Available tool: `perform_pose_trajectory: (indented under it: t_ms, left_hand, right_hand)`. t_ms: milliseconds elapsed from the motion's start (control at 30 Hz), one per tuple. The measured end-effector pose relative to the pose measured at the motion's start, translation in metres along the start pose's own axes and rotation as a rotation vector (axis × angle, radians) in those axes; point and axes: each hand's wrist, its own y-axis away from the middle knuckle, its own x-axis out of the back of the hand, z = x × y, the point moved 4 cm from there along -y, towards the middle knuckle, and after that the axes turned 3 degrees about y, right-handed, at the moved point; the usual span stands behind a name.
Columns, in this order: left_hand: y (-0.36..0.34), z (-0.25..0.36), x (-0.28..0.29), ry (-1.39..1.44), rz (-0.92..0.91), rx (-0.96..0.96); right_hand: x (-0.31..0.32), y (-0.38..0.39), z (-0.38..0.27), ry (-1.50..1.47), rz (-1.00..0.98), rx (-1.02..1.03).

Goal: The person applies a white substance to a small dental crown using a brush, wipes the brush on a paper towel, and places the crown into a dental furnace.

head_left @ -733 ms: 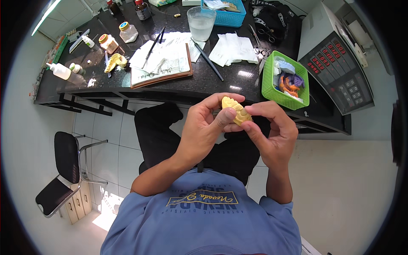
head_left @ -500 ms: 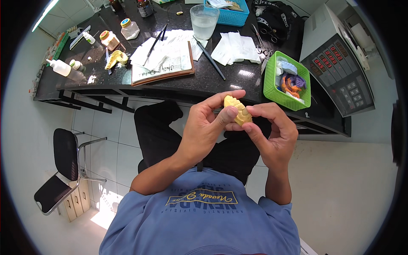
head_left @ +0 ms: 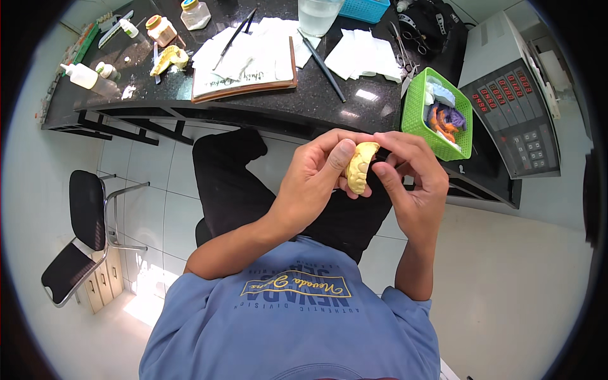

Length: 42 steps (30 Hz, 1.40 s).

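Note:
A yellow dental cast with a row of moulded teeth is held over my lap, in front of the bench. My left hand grips it from the left side, thumb on its upper edge and fingers behind, partly hidden. On the other side is my right hand, its index fingertip at the top end of the cast and its thumb apart from that finger. A dark gap shows between them, and I make out nothing held there. The right hand's other fingers are bent and partly hidden.
On the black bench lie a paper-covered board, white tissues, a dark pen-like tool and scissors. A green basket stands beside a grey device with red digits. A black chair is at left.
The cast has turned more upright, its tooth row now facing right. My right thumb and index finger have come away from the teeth, and the index finger has moved up. The view has shifted slightly.

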Motion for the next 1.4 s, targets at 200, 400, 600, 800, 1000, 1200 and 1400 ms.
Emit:
perform_pose_trajectory:
  t_ms: [200, 400, 600, 800, 1000, 1200, 1400]
  left_hand:
    - [0.002, -0.004, 0.011, -0.115, -0.013, -0.008]
    - [0.015, -0.012, 0.021, -0.236, 0.082, -0.169]
    - [0.023, -0.020, 0.039, -0.550, 0.123, -0.419]
    - [0.027, -0.018, 0.042, -0.644, 0.121, -0.542]
    - [0.027, -0.016, 0.040, -0.615, 0.076, -0.532]
    - [0.030, -0.013, 0.036, -0.581, 0.055, -0.523]
    - [0.030, -0.011, 0.034, -0.566, 0.044, -0.530]
  right_hand:
    - [-0.013, 0.006, 0.012, 0.111, -0.011, 0.069]
    - [-0.031, 0.025, 0.024, 0.130, 0.100, 0.100]
    - [-0.045, 0.042, 0.035, -0.064, 0.116, 0.022]
    - [-0.052, 0.052, 0.039, -0.128, 0.117, -0.001]
    - [-0.049, 0.055, 0.031, -0.129, 0.136, 0.013]
    - [-0.045, 0.055, 0.024, -0.066, 0.143, 0.040]
    - [-0.043, 0.053, 0.023, -0.073, 0.168, 0.062]
